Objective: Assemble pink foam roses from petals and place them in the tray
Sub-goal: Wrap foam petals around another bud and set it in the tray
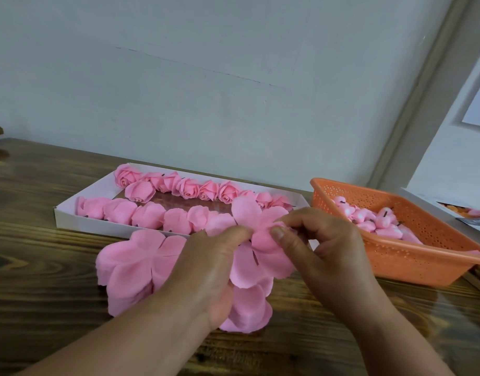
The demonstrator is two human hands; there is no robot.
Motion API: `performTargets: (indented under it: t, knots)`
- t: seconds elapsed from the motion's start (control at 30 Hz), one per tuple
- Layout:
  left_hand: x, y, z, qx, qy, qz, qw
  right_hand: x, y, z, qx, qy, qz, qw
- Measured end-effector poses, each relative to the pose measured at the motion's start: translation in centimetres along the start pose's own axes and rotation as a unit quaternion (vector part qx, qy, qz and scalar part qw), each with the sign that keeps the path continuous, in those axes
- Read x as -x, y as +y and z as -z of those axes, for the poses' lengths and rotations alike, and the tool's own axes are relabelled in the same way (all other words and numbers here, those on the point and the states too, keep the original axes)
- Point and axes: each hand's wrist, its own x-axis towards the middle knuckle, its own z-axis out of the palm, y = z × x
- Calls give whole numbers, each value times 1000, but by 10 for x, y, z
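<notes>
A pink foam petal sheet (256, 256) is held up over the table in front of me. My left hand (214, 267) pinches it at its middle from the left. My right hand (323, 248) pinches the same middle from the right, thumb on top. Under and left of my hands lies a stack of flat pink petal sheets (133, 270). Behind them a white cardboard tray (71, 215) holds several finished pink roses (188, 187) in two rows.
An orange perforated plastic basket (404, 256) with several pink rose cores stands at the right, close to my right hand. The wooden table (38, 308) meets a pale wall just behind the tray. Papers lie at the far right edge.
</notes>
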Motion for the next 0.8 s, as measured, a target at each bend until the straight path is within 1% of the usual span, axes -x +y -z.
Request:
performTargets:
  t: [0.13, 0.23, 0.33, 0.5, 0.67, 0.8]
  knots:
    - [-1, 1, -3, 29, 86, 19, 996, 0, -3, -4, 4, -3, 4, 1000]
    - [1, -2, -5, 9, 117, -9, 993, 2, -2, -9, 19, 35, -9, 999]
    - [2, -6, -7, -11, 132, -42, 990, 3, 0, -17, 31, 90, -42, 995]
    - [6, -12, -11, -65, 147, -131, 978, 4, -3, -29, 33, 136, -104, 985]
    - [5, -14, -13, -131, 177, -152, 964, 0, -4, -29, 11, 154, -149, 977]
    - [12, -14, -14, -127, 124, -180, 967, -1, -6, -28, 4, 151, -155, 976]
